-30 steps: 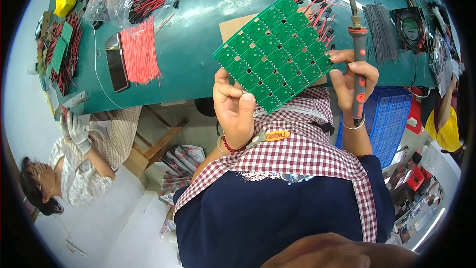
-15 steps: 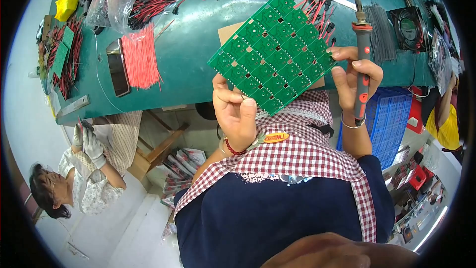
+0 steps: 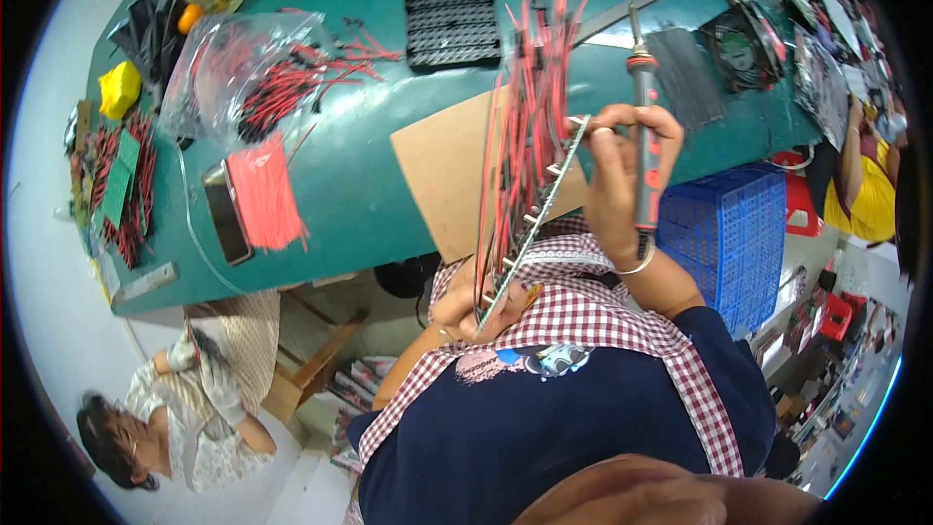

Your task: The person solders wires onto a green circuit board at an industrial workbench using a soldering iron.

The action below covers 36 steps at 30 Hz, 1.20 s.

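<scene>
On the green surface (image 3: pixel 379 185), a bundle of red wires (image 3: pixel 264 192) is lying beside a dark phone (image 3: pixel 225 224), within reach. The left hand (image 3: pixel 465 306) is pinching the lower end of a circuit board (image 3: pixel 530 224), holding it edge-on above the lap so its red leads (image 3: pixel 520 126) are standing clear. The right hand (image 3: pixel 622 170) is steadying the board's top edge while gripping a soldering iron (image 3: pixel 643 126) upright.

On the tabletop (image 3: pixel 369 185), a cardboard sheet (image 3: pixel 437 175) lies centrally; the wire bundle (image 3: pixel 264 192) and phone (image 3: pixel 225 212) lie left of it, the tray (image 3: pixel 453 25) behind.
</scene>
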{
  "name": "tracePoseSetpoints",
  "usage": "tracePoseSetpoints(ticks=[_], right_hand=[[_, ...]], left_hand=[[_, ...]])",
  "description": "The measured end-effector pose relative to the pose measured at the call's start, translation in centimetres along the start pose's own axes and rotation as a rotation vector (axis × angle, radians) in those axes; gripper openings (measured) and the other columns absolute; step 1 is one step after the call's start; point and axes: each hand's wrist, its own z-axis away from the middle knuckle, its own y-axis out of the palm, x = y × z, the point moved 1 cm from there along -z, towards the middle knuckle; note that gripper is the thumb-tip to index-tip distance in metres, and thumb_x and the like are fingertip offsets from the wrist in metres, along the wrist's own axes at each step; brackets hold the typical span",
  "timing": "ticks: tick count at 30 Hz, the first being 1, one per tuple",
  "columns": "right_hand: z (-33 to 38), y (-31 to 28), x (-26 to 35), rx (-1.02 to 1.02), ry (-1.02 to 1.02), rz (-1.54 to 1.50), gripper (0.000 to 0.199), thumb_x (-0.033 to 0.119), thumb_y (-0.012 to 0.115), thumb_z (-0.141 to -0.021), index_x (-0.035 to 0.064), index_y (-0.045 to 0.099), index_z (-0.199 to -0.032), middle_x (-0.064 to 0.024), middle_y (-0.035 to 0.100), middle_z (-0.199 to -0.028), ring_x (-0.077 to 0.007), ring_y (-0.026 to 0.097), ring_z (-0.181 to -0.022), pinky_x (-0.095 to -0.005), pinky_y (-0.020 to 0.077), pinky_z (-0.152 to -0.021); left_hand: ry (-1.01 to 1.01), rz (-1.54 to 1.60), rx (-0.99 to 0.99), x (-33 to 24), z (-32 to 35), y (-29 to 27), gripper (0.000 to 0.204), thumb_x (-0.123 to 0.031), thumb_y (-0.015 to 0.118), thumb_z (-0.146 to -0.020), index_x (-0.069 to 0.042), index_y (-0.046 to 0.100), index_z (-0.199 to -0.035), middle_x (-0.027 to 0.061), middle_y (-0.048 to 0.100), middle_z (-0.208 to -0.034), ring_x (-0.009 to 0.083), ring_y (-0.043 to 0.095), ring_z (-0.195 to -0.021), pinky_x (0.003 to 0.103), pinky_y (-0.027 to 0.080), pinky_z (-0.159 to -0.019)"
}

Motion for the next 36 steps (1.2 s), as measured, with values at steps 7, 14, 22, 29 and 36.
tracePoseSetpoints(ticks=[7,14,22,29,36], right_hand=[[-0.1,1.5,-0.4,-0.061,-0.102,-0.075,0.042,-0.007,0.052,-0.093,0.0096,0.030,-0.125,-0.0108,0.050,-0.104,-0.0290,0.064,-0.100,-0.0376,0.0523,-0.087],[0.0,0.3,-1.3,-0.006,-0.082,0.029,0.044,-0.009,0.055,-0.090,0.0075,0.032,-0.124,-0.0122,0.052,-0.106,-0.0217,0.061,-0.098,-0.0345,0.0493,-0.090],[0.3,0.8,-1.0,-0.099,-0.077,0.135,0.048,-0.009,0.059,-0.088,0.0080,0.033,-0.124,-0.0101,0.053,-0.105,-0.0218,0.059,-0.101,-0.0367,0.0460,-0.094],[0.0,0.6,-2.2,-0.072,-0.165,0.147,0.052,-0.011,0.063,-0.083,0.0079,0.035,-0.124,-0.0085,0.053,-0.099,-0.0188,0.057,-0.093,-0.0362,0.0490,-0.089],[0.5,0.0,-4.1,0.006,-0.155,0.217,0.049,-0.008,0.065,-0.084,0.0065,0.039,-0.122,-0.0074,0.054,-0.095,-0.0178,0.060,-0.090,-0.0319,0.0509,-0.083]], left_hand=[[0.056,0.604,0.247,0.8,-0.8,1.1,0.031,0.003,0.051,-0.082,0.010,0.049,-0.112,0.0406,0.049,-0.125,0.0548,0.054,-0.113,0.059,0.046,-0.093],[0.041,0.586,0.390,0.6,-1.6,1.1,0.046,0.008,0.059,-0.069,0.005,0.050,-0.114,0.0411,0.045,-0.129,0.0558,0.051,-0.118,0.059,0.043,-0.102],[0.040,0.336,0.370,0.9,-1.2,0.8,0.029,0.004,0.066,-0.073,0.005,0.056,-0.101,0.0354,0.047,-0.127,0.0461,0.055,-0.113,0.047,0.049,-0.094],[-0.776,0.564,-0.124,0.7,0.1,2.0,0.021,-0.001,0.063,-0.087,-0.005,0.044,-0.094,0.0174,0.030,-0.135,0.0233,0.053,-0.110,0.034,0.044,-0.088],[-0.758,0.415,-0.007,1.2,0.3,0.9,0.017,0.001,0.062,-0.087,-0.005,0.047,-0.093,0.0147,0.030,-0.137,0.0233,0.048,-0.118,0.034,0.043,-0.091]])
